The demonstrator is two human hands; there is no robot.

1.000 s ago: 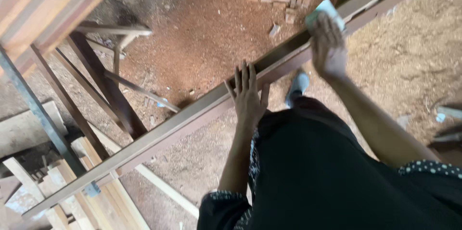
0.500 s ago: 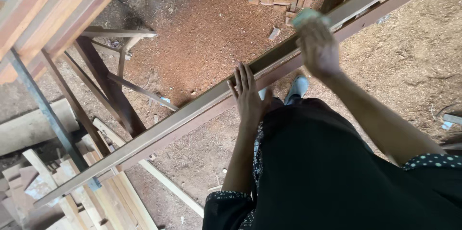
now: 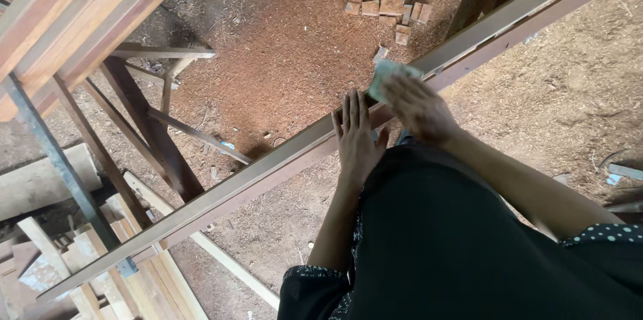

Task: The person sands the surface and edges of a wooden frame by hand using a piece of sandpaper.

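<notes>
Timber throughout: 1 long moulded wooden beam runs diagonally across the view, raised above a sawdust floor. Left hand lies flat on the beam's upper face, fingers spread, palm down, gripping nothing; it appears to steady the piece. Right hand presses a pale green sanding sheet against the beam just beside the left, fingers folded over the sheet and blurred, so it looks to be mid-stroke. Judgement: sanding the beam's face is the step in hand, working the stretch next to the bracing hand. A further pass would call for even pressure along the grain and the flat hand kept clear of the sheet's path, since the 2 hands sit nearly touching. Small offcut blocks lie scattered on the floor beyond. Dark trestle legs stand under the stacked boards at upper left; more planks lie at lower left.
</notes>
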